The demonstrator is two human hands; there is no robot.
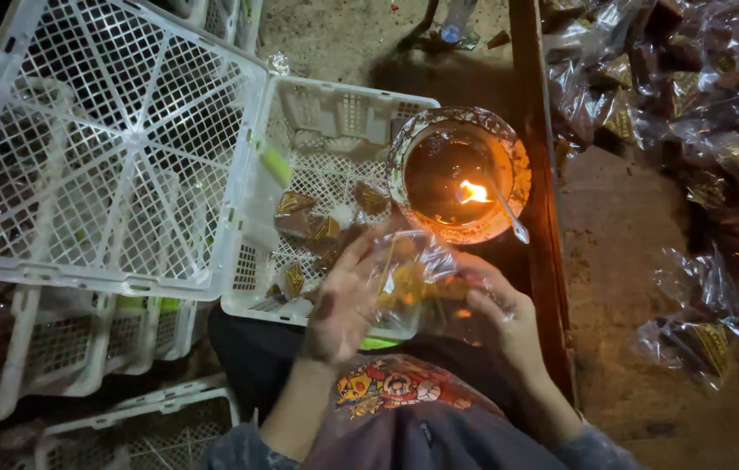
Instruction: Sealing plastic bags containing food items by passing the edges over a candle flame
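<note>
Over our lap we hold one clear plastic bag (417,283) between our two hands: our left hand (343,300) lies on its left side with fingers spread and blurred, so we cannot tell how firmly it closes, while our right hand (508,318) is closed on the bag's right edge. Yellowish, brownish pieces show through the film, too blurred to count. Just beyond the bag stands one round bowl (461,174) with a single small flame (474,191) burning in it and one metal spoon (508,213) resting against its right rim. Beside the bowl, to the left, sits one open white plastic crate (334,113) holding about five small wrapped triangular packets (326,228). One larger white lattice tray (108,148) leans over that crate's left edge, and at least three more white crates (65,348) lie beneath and in front of it. On the right, past a wooden plank (539,130), a heap of wrapped packets in clear film (700,96) spreads over the ground, too many and too tangled for us to count.
</note>
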